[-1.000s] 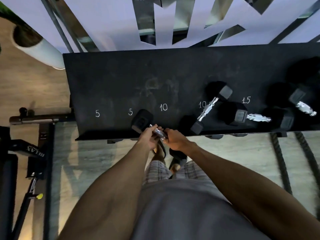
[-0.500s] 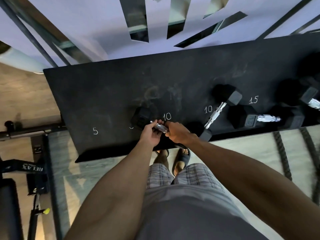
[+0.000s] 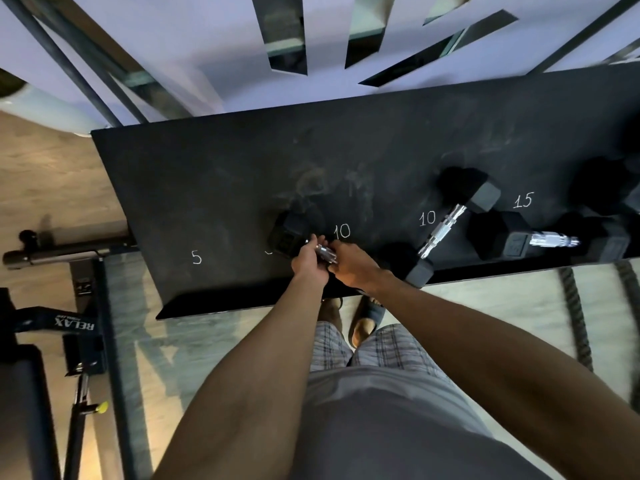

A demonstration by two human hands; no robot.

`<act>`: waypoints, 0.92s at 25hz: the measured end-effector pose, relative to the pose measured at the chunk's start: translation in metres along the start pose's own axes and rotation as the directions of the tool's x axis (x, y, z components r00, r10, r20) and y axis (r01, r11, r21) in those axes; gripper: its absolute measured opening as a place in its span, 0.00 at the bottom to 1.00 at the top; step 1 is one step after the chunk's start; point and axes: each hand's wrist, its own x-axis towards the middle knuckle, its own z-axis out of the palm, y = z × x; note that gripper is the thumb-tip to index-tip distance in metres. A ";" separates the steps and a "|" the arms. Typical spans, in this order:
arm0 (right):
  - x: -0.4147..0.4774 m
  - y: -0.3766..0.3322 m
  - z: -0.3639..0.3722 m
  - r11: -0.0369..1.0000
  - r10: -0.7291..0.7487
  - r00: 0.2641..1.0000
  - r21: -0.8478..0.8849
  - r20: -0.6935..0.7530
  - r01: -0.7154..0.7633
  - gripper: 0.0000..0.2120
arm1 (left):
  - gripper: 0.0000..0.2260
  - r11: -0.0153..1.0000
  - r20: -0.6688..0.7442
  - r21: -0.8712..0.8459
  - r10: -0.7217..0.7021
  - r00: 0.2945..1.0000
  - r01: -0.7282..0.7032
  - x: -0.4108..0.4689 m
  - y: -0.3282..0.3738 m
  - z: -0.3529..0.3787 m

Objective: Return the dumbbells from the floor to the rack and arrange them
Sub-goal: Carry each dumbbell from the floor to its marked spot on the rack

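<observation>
On the rack (image 3: 207, 188), left hand (image 3: 309, 269) and right hand (image 3: 356, 270) (fingers (image 3: 311, 248) curled round the handle) have slid the dumbbell (image 3: 289, 237) inward; placement nearly done.

Three dumbbells (image 3: 290, 233) (image 3: 440, 231) (image 3: 540, 240) on the rack (image 3: 214, 188), maybe a fourth lost in the dark far right; four readable chalk numbers (image 3: 196, 257) (image 3: 342, 231) (image 3: 427, 218) (image 3: 523, 200); two ropes (image 3: 576, 317) (image 3: 628, 289).

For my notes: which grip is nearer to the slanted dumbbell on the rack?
Right. The right grip holds a chrome handle just left of the slanted dumbbell; the left grip holds it farther left.
</observation>
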 end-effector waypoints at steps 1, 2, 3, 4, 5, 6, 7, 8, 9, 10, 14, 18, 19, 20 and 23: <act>0.001 -0.002 -0.001 1.000 0.011 1.000 -0.001 0.001 -0.011 0.13 | 0.06 1.000 -0.013 0.003 0.007 1.000 -0.007 0.002 0.000 0.001; 0.001 -0.004 -0.001 1.000 0.020 1.000 0.003 -0.007 -0.020 0.12 | 0.06 1.000 -0.015 0.006 0.013 1.000 -0.013 0.001 -0.001 0.002; 0.002 -0.003 0.000 0.999 0.026 1.000 0.023 -0.018 -0.026 0.12 | 0.06 1.000 -0.017 0.023 0.017 1.000 -0.017 0.000 -0.001 0.002; 0.002 -0.002 0.001 0.998 0.040 0.999 0.055 -0.031 -0.038 0.13 | 0.06 0.998 -0.026 0.049 0.026 0.999 -0.025 0.000 -0.001 0.003; 0.002 -0.002 0.002 0.995 0.054 0.997 0.091 -0.050 -0.049 0.14 | 0.06 0.996 -0.033 0.074 0.050 0.998 -0.047 -0.002 0.001 0.006; 0.003 -0.001 0.002 0.990 0.065 0.995 0.132 -0.071 -0.055 0.16 | 0.06 0.991 -0.039 0.105 0.085 0.996 -0.081 -0.004 0.003 0.010; 0.003 -0.002 0.001 0.983 0.071 0.993 0.177 -0.098 -0.053 0.18 | 0.07 0.982 -0.045 0.150 0.124 0.991 -0.116 -0.007 0.005 0.015; 0.004 -0.003 -0.002 0.973 0.085 0.988 0.223 -0.128 -0.055 0.19 | 0.08 0.966 -0.033 0.213 0.159 0.987 -0.149 -0.010 0.010 0.022; 0.005 -0.005 -0.004 0.963 0.099 0.983 0.265 -0.155 -0.056 0.19 | 0.08 0.944 -0.008 0.275 0.191 0.981 -0.182 -0.015 0.016 0.031; 0.005 -0.007 -0.007 0.948 0.114 0.977 0.313 -0.181 -0.053 0.18 | 0.08 0.915 0.027 0.337 0.225 0.974 -0.221 -0.019 0.021 0.039; 0.009 -0.006 -0.016 0.860 0.222 0.946 0.504 -0.236 -0.076 0.14 | 0.05 0.741 0.164 0.583 0.295 0.941 -0.334 -0.026 0.033 0.065; 0.016 0.000 -0.018 0.777 0.320 0.921 0.618 -0.223 -0.120 0.15 | 0.09 0.625 0.234 0.697 0.264 0.936 -0.350 -0.025 0.034 0.079; 0.018 0.001 -0.017 0.768 0.324 0.920 0.629 -0.220 -0.120 0.14 | 0.09 0.614 0.241 0.707 0.259 0.935 -0.352 -0.023 0.033 0.081; 0.019 0.004 -0.016 0.765 0.326 0.920 0.633 -0.218 -0.121 0.14 | 0.09 0.608 0.247 0.710 0.259 0.934 -0.356 -0.023 0.032 0.082; 0.021 0.009 -0.016 0.771 0.311 0.925 0.627 -0.220 -0.110 0.14 | 0.11 0.601 0.248 0.712 0.268 0.931 -0.363 -0.021 0.031 0.083</act>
